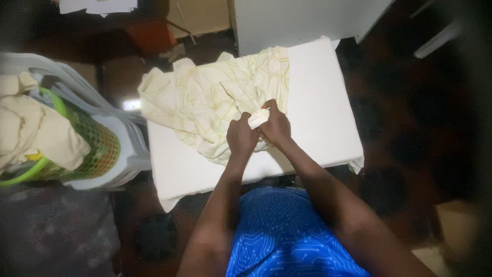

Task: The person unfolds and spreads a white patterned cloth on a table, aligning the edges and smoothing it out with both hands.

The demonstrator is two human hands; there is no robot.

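Note:
A crumpled pale yellow cloth [205, 97] with thin green and orange lines lies on a white padded board [323, 107]. My left hand [241, 136] and my right hand [277, 125] meet at the cloth's near edge. Both pinch a bunched fold of the fabric between them. My forearms reach up from the bottom of the view over my blue patterned clothing.
A green mesh basket [100, 149] filled with cream cloth sits on stacked white plastic chairs [128, 138] at the left. A white cabinet [297, 20] stands behind the board. The floor around is dark, with an orange item [151, 36] at the back.

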